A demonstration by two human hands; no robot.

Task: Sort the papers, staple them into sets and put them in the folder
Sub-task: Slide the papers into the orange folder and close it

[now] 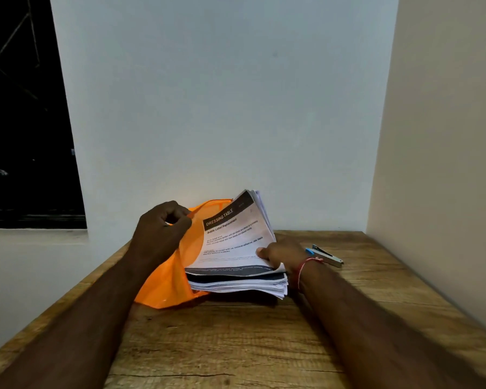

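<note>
Papers [233, 242] sit in a thick stack toward the far edge of the wooden table [236, 346], a little right of its middle. Both bare forearms reach over the near edge towards them. The near end of the stack rests low, with loose sheet edges fanned out unevenly. Its upper sheets tilt up at the far end, and the top page shows a dark header reading "DRESSING TABLE".

The right hand [281, 254] grips the stack at its right edge. The thumb presses on the top page, and the other fingers are hidden under the sheets. A red thread bracelet [303, 269] circles that wrist.

An orange folder [166, 287] lies to the left of the stack and touches it. Its near corner is flat on the table, while its far part is lifted and bowed behind the papers. The left hand [160, 231] holds that raised edge, its fingers curled in and pinching the orange material against the thumb.

Just beyond the right wrist, near the far right corner, a stapler [326, 255] with a blue tip lies on the wood, apart from the stack. Behind the table stands a pale wall [222, 108], with a dark window [20, 108] to the left.
</note>
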